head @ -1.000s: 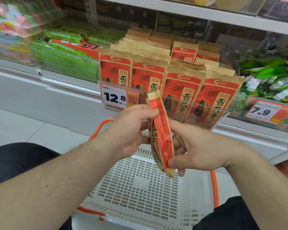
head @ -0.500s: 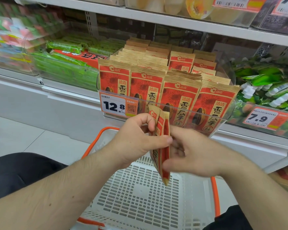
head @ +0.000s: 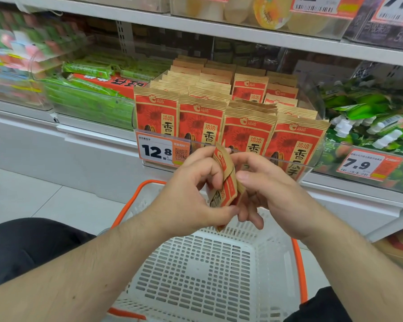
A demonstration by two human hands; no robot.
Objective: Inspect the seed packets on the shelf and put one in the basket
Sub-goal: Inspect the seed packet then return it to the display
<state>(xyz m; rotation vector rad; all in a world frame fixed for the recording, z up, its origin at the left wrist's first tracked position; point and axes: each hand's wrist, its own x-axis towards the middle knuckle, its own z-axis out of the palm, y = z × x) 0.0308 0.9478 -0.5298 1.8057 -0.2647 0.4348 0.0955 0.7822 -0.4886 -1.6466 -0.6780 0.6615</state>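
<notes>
Both hands pinch the sunflower seed packet (head: 226, 182) over the white basket (head: 196, 275): left hand (head: 186, 201), right hand (head: 270, 191); I'd turn it slowly, no creasing

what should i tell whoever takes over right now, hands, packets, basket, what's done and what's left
Left hand and right hand both grip one seed packet, held edge-on above the white basket.
The other packets stand in the clear shelf bin behind the 12.8 price tag.
Done: one packet picked and under inspection.
Left: lower it into the basket, which shows nothing inside, and let go.
</notes>
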